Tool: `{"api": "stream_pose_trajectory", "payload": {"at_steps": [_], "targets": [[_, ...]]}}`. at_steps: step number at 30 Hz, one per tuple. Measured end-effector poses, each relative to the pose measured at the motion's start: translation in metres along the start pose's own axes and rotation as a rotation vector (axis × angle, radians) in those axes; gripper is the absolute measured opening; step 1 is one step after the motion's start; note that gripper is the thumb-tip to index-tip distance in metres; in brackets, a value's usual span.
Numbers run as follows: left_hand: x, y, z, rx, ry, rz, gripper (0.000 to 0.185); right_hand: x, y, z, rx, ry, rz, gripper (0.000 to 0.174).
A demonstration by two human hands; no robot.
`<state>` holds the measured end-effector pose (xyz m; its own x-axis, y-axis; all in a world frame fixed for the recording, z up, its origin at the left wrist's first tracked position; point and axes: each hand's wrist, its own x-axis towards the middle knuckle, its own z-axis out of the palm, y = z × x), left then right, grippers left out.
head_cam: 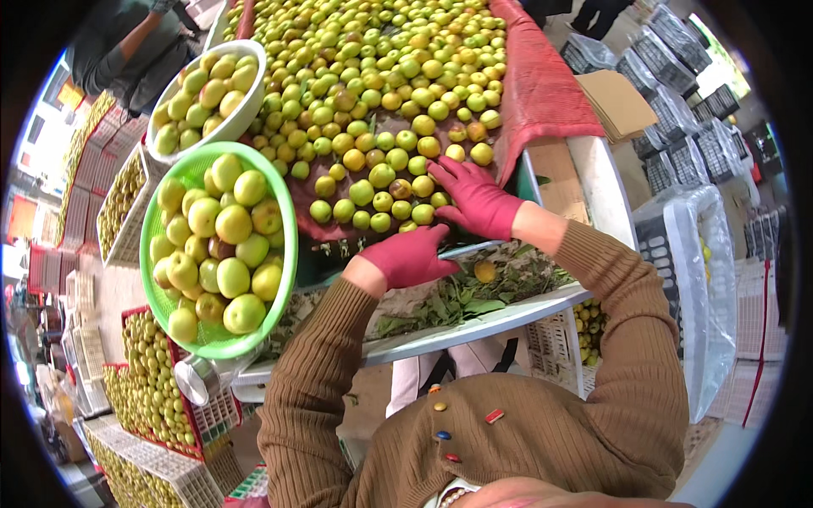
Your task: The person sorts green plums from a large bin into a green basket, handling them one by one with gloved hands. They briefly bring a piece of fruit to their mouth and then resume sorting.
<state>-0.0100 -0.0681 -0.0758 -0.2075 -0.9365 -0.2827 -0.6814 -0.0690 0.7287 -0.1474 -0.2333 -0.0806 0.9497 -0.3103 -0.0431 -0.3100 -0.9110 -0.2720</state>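
Green and yellowish round fruits, some with brown or reddish patches, cover the sorting table (305,219) on a dark red cloth. My right hand (476,197), in a dark pink glove, rests at the near right edge of the fruits, fingers spread against a few of them. Lower and to the left, my left hand (409,257) in a matching glove is held over the table's near edge; its palm side is hidden, so whether it holds anything is unclear. A green plastic basket (289,254) full of larger fruits stands left of my left hand.
Behind the green basket is a white basin (259,95) of fruits. Leaves (470,305) and one fruit lie in the near trough. Red cloth (546,89) drapes the right side. Crates of fruit (197,419) stand at left, plastic-lined crates (698,305) at right. Another person (127,51) is at upper left.
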Motion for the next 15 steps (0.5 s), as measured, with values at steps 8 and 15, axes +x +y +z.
{"api": "stream_pose_trajectory", "payload": {"at_steps": [8,15], "targets": [[-0.004,-0.002,0.003,0.060,-0.007,-0.030,0.069,0.064,0.049,-0.054,0.188,0.287,0.100,0.032],[-0.003,0.008,-0.005,0.061,-0.060,-0.051,0.064,0.130,0.114,-0.037,-0.121,0.258,0.074,0.035]]}}
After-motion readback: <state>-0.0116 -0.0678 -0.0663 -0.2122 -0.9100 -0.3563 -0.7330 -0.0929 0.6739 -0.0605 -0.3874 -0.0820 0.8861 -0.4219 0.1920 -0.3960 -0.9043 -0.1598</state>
